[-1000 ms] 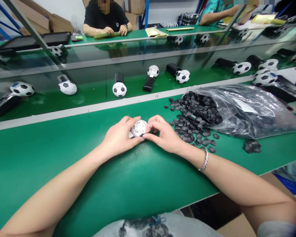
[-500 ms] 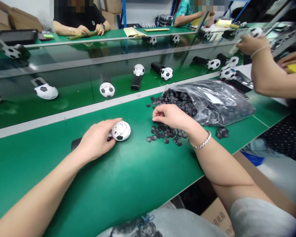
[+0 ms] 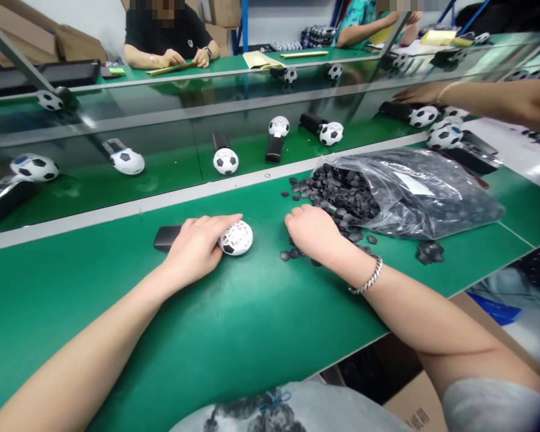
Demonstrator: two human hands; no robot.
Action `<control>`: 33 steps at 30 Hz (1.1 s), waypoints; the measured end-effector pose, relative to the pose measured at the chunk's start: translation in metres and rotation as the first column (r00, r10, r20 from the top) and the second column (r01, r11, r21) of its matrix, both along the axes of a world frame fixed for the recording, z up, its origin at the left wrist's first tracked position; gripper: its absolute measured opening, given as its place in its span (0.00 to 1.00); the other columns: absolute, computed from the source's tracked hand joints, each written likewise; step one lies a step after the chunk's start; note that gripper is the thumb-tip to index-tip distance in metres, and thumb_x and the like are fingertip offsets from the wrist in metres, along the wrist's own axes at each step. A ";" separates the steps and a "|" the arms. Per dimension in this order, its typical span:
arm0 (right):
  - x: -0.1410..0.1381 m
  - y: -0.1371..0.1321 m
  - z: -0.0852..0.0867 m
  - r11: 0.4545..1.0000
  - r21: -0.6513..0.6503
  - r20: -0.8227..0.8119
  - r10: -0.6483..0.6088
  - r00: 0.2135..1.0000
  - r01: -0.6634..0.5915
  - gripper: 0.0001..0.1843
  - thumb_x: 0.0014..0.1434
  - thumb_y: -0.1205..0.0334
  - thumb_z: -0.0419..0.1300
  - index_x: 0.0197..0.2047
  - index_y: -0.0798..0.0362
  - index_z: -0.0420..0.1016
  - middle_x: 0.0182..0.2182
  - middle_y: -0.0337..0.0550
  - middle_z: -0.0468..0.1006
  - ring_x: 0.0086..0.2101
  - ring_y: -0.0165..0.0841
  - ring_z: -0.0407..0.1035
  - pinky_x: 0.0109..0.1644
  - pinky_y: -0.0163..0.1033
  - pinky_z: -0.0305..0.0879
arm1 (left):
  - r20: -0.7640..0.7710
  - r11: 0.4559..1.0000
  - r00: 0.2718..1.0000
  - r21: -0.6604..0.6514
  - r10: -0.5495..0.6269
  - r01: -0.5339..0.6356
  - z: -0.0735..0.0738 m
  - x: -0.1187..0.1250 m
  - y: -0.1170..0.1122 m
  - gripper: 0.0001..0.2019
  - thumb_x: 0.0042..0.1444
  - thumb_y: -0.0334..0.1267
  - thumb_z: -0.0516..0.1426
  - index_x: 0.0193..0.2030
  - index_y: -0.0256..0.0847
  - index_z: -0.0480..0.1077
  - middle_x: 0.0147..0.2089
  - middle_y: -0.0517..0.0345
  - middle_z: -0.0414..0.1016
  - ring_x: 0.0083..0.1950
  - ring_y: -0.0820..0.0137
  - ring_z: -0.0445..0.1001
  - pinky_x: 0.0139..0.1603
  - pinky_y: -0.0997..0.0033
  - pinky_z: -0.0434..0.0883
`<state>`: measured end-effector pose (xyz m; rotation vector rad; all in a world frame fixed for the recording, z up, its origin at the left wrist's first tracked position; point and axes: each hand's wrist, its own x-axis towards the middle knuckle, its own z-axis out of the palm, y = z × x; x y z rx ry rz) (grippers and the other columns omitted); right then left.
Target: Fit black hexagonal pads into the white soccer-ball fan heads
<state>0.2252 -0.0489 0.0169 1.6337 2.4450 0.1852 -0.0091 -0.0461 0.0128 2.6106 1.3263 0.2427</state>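
Note:
My left hand [image 3: 201, 243] is wrapped round a football-shaped device [image 3: 237, 238], a white ball with black patches and open pentagon recesses. Its black handle [image 3: 165, 238] sticks out to the left, lying on the green table. Over the loose black pentagon pieces [image 3: 292, 255], my right hand [image 3: 314, 233] is closed with fingers bent down; its fingertips are hidden, so what they hold cannot be made out. Just behind it, more black pieces spill from the mouth of a clear plastic bag [image 3: 436, 192].
Several football devices, such as this one [image 3: 225, 161], lie on the green conveyor [image 3: 171, 180] beyond a grey rail [image 3: 117, 219]. A small pile of pieces [image 3: 429, 252] sits right of my arm. A co-worker's arm [image 3: 490, 99] reaches in from the right; two people sit opposite.
My right hand has lowered onto the loose pieces, its fingers now turned down. My left hand keeps its grip on the football device. The co-worker's hand at right has moved down toward the conveyor.

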 end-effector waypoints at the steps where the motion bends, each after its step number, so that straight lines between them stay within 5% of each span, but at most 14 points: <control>1: 0.000 0.002 -0.002 1.000 0.017 -0.010 -0.012 1.000 0.012 0.10 0.55 0.76 0.51 0.33 0.64 0.73 0.30 0.57 0.73 0.35 0.45 0.68 0.34 0.42 0.60 | 0.001 1.000 1.000 0.006 0.010 -0.010 0.000 0.001 0.000 0.33 0.46 0.22 0.47 0.60 0.51 0.53 0.58 0.64 0.60 0.54 0.62 0.63 0.48 0.61 0.60; 5: 0.004 0.009 -0.007 0.998 0.062 -0.280 0.000 0.960 0.018 0.11 0.59 0.73 0.51 0.42 0.63 0.73 0.36 0.55 0.74 0.39 0.43 0.68 0.41 0.42 0.63 | 0.017 0.999 0.999 0.017 0.028 -0.028 0.001 0.003 -0.003 0.33 0.47 0.21 0.46 0.60 0.50 0.54 0.58 0.64 0.60 0.53 0.64 0.63 0.47 0.61 0.60; 9: 0.002 0.001 -0.007 0.991 -0.001 -0.721 0.092 0.687 -0.134 0.11 0.60 0.69 0.53 0.45 0.56 0.72 0.39 0.44 0.75 0.40 0.34 0.69 0.45 0.36 0.64 | 0.029 1.000 0.999 0.007 0.026 -0.026 0.000 0.003 -0.004 0.33 0.47 0.21 0.47 0.60 0.51 0.54 0.57 0.65 0.61 0.52 0.64 0.63 0.46 0.61 0.60; 12: -0.004 -0.007 -0.008 0.977 -0.102 -0.868 0.003 0.496 -0.185 0.06 0.60 0.64 0.55 0.37 0.53 0.73 0.33 0.39 0.74 0.29 0.29 0.68 0.31 0.32 0.66 | 0.046 1.000 0.999 0.024 -0.009 0.008 -0.002 0.002 -0.002 0.33 0.47 0.20 0.47 0.60 0.51 0.53 0.58 0.64 0.60 0.53 0.64 0.62 0.48 0.59 0.60; 15: -0.010 -0.011 -0.009 0.964 -0.126 -0.923 -0.028 0.383 -0.233 0.05 0.57 0.63 0.57 0.35 0.54 0.73 0.33 0.41 0.72 0.24 0.25 0.65 0.24 0.30 0.62 | 0.053 0.993 0.994 0.076 -0.092 0.088 -0.004 0.000 0.000 0.31 0.49 0.20 0.45 0.59 0.50 0.54 0.58 0.63 0.61 0.55 0.63 0.60 0.56 0.52 0.54; 19: -0.019 -0.015 -0.011 0.950 -0.090 -0.959 -0.001 0.284 -0.298 0.03 0.56 0.68 0.58 0.35 0.56 0.72 0.29 0.39 0.73 0.29 0.27 0.66 0.33 0.32 0.64 | 0.077 0.993 0.991 0.038 -0.111 0.108 -0.004 -0.004 0.002 0.31 0.50 0.22 0.48 0.60 0.49 0.53 0.56 0.59 0.62 0.58 0.60 0.55 0.61 0.44 0.46; 23: -0.028 -0.018 -0.019 0.948 -0.036 -0.964 0.050 0.261 -0.316 0.00 0.55 0.68 0.60 0.32 0.56 0.72 0.30 0.39 0.71 0.31 0.28 0.65 0.36 0.33 0.62 | 0.157 0.990 0.979 -0.044 -0.126 0.135 -0.005 -0.004 0.002 0.38 0.46 0.39 0.64 0.62 0.47 0.50 0.58 0.55 0.59 0.60 0.55 0.51 0.63 0.41 0.39; 26: -0.031 -0.017 -0.025 0.957 -0.034 -0.970 0.038 0.239 -0.288 0.01 0.54 0.67 0.61 0.31 0.55 0.73 0.29 0.39 0.68 0.29 0.27 0.62 0.33 0.32 0.61 | 0.215 0.995 0.973 -0.048 -0.079 0.092 -0.008 -0.001 0.001 0.40 0.44 0.53 0.65 0.61 0.46 0.53 0.56 0.53 0.62 0.59 0.54 0.52 0.63 0.40 0.38; 33: -0.035 -0.015 -0.031 0.947 -0.185 -0.978 -0.152 0.141 -0.262 0.04 0.52 0.65 0.61 0.29 0.56 0.69 0.27 0.36 0.64 0.24 0.24 0.59 0.28 0.31 0.58 | 0.252 0.999 0.967 -0.042 -0.022 0.033 -0.009 0.005 0.000 0.31 0.48 0.50 0.63 0.57 0.46 0.59 0.51 0.56 0.66 0.57 0.58 0.56 0.64 0.43 0.39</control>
